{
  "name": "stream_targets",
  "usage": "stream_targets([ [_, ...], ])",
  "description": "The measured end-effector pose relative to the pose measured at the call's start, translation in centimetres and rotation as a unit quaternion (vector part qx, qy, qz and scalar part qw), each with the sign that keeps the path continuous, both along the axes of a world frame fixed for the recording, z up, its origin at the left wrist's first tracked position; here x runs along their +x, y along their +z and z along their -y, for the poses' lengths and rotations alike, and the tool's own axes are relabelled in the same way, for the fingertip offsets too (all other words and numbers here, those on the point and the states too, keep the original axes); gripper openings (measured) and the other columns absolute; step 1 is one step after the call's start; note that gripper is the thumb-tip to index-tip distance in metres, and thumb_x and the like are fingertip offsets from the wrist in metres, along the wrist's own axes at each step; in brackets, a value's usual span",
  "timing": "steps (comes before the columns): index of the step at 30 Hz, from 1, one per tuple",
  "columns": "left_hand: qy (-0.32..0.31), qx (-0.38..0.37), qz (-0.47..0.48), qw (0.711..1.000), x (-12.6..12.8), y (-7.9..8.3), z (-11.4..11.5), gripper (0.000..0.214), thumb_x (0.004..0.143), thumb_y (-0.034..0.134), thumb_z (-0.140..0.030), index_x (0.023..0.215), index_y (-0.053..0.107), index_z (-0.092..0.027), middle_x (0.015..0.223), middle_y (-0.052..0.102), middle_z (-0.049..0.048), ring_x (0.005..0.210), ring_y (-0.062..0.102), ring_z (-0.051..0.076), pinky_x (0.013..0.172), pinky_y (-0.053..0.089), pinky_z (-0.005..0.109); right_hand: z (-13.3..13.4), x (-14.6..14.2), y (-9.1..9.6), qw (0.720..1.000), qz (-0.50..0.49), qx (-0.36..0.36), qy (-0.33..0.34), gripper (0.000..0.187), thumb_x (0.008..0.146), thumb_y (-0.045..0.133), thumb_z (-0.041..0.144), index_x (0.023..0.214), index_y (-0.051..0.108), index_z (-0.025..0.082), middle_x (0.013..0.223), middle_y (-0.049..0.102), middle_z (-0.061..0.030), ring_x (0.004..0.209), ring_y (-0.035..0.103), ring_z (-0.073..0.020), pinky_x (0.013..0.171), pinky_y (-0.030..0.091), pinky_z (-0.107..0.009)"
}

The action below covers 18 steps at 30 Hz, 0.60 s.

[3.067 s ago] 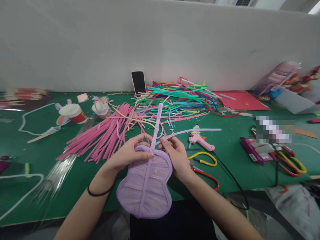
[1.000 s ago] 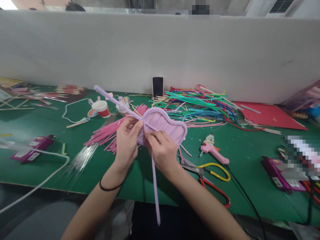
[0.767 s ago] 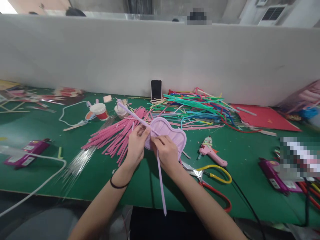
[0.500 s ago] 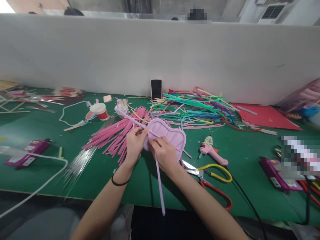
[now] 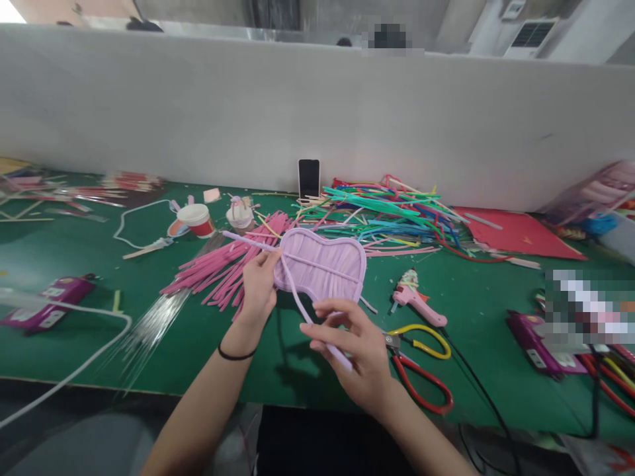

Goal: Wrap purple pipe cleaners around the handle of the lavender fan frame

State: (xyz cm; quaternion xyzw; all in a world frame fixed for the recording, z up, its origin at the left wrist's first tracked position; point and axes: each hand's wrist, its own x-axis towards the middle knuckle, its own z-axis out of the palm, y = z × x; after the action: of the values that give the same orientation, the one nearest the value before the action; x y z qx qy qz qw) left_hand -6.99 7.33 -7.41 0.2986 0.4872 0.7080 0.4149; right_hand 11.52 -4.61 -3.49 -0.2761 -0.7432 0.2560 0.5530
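A lavender panel (image 5: 325,261) with a wavy outline, a raised rim and a strip along its middle is tilted up above the table. My left hand (image 5: 258,283) pinches its left end, closed. From that end one lavender pipe cleaner (image 5: 243,239) sticks out to the upper left. A second lavender pipe cleaner (image 5: 296,294) hangs down to the right and passes through the curled fingers of my right hand (image 5: 354,350), below the panel. Its tip shows beneath those fingers. Under and left of the panel lie loose pink pipe cleaners (image 5: 218,268).
Scissors (image 5: 421,360) with yellow and red handles lie right of my right hand, near a pink glue gun (image 5: 419,301). Multicoloured pipe cleaners (image 5: 391,211) are heaped behind. A phone (image 5: 309,178) leans on the partition; a paper cup (image 5: 196,219) stands left.
My right hand has left the panel's edge, moving down and right to the hanging pipe cleaner. The panel has turned flatter, showing more of its face; my left hand still grips its end.
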Motion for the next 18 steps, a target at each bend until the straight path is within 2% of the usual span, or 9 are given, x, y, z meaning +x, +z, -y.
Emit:
stream_targets([
  [2,0.01,0.016,0.011,1.0,0.3,0.2,0.2,0.024,0.063,0.082,-0.031,0.062,0.064,-0.015,0.061,0.058,-0.0029,0.056,0.05,0.008,0.057,0.041,0.021,0.0,-0.5,-0.1,0.99,-0.078,-0.119,0.023,0.02,0.097,0.063,0.02,0.108,0.078,0.027,0.107,0.078,-0.0077,0.094,0.073,-0.0168,0.078,0.059,-0.028],
  [3,0.016,0.025,0.015,0.999,0.5,0.3,0.4,0.024,0.064,0.082,-0.031,0.062,0.063,-0.015,0.061,0.058,-0.0033,0.056,0.05,0.008,0.058,0.042,0.021,-0.1,-0.7,-0.2,0.973,-0.131,-0.188,0.038,0.019,0.098,0.061,0.024,0.107,0.077,0.027,0.1,0.079,-0.0058,0.087,0.073,-0.0152,0.075,0.059,-0.027],
  [6,0.033,0.056,0.02,0.998,1.1,1.1,1.2,0.024,0.069,0.081,-0.033,0.067,0.064,-0.016,0.064,0.058,-0.0036,0.06,0.051,0.009,0.062,0.043,0.021,-0.4,-1.4,-0.2,0.883,-0.3,-0.357,0.057,0.018,0.098,0.064,0.035,0.109,0.074,0.026,0.081,0.078,-0.001,0.066,0.066,-0.0096,0.064,0.055,-0.021],
  [8,0.045,0.081,0.01,0.996,1.6,2.0,2.0,0.021,0.074,0.08,-0.034,0.075,0.068,-0.017,0.071,0.062,-0.0027,0.065,0.054,0.01,0.066,0.045,0.022,-0.7,-1.8,0.0,0.835,-0.364,-0.408,0.063,0.018,0.093,0.07,0.039,0.104,0.072,0.024,0.073,0.075,0.001,0.059,0.061,-0.0081,0.06,0.051,-0.019],
  [9,0.052,0.097,0.0,0.994,1.8,2.4,2.5,0.02,0.076,0.079,-0.034,0.079,0.07,-0.018,0.074,0.063,-0.002,0.069,0.056,0.01,0.069,0.046,0.023,-0.8,-1.9,0.2,0.823,-0.375,-0.421,0.069,0.019,0.091,0.072,0.039,0.101,0.072,0.023,0.069,0.073,0.0019,0.057,0.059,-0.0077,0.058,0.05,-0.019],
  [13,0.078,0.148,-0.084,0.982,2.9,4.0,4.1,0.015,0.082,0.077,-0.031,0.084,0.073,-0.018,0.08,0.068,0.0001,0.078,0.061,0.013,0.078,0.048,0.024,-1.1,-2.2,1.2,0.827,-0.328,-0.441,0.117,0.025,0.09,0.073,0.043,0.092,0.073,0.019,0.06,0.067,0.0022,0.05,0.053,-0.0061,0.05,0.042,-0.017],
  [18,0.085,0.146,-0.134,0.976,3.7,4.4,5.0,0.014,0.082,0.078,-0.032,0.086,0.076,-0.018,0.079,0.073,0.0002,0.075,0.065,0.014,0.074,0.051,0.025,-2.0,-2.4,2.3,0.833,-0.256,-0.463,0.16,0.036,0.09,0.068,0.05,0.091,0.076,0.015,0.055,0.062,0.0028,0.042,0.043,-0.0028,0.041,0.029,-0.016],
])
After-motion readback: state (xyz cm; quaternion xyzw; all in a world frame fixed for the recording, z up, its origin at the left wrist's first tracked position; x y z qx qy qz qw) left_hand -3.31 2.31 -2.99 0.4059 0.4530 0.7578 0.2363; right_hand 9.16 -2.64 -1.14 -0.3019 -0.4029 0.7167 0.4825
